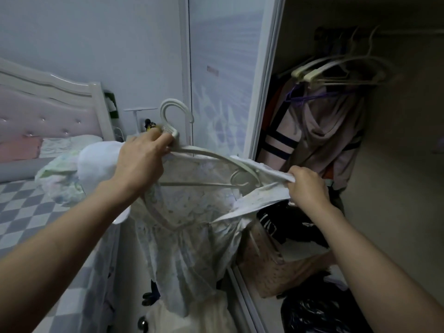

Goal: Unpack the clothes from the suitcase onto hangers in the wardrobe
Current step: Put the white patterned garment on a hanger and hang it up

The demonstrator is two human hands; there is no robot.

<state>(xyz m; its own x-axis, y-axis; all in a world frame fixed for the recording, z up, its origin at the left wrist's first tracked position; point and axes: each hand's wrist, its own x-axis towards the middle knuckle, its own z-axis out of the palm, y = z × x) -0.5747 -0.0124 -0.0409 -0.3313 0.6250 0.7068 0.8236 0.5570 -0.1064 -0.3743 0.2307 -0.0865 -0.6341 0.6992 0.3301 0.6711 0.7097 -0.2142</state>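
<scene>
Head view, nearest first: two bare forearms reach up from the bottom corners toward mid-frame. The left hand (141,157) curls round the neck of a white plastic hanger (216,156), just under its hook, apparently to keep the frame steady and level in the air. The right hand (306,186), at centre right, pinches the shoulder cloth of a pale printed dress (182,227) and pulls it outward over the hanger's right arm, probably to seat that shoulder. The dress hangs down the centre of the frame, its left shoulder already draped on the hanger. Beyond, at upper right, the open wardrobe (396,164) holds empty hangers (336,70) and hung garments on its rail, where this dress likely goes. At far left sits a bed (48,111). No suitcase is identifiable.
</scene>
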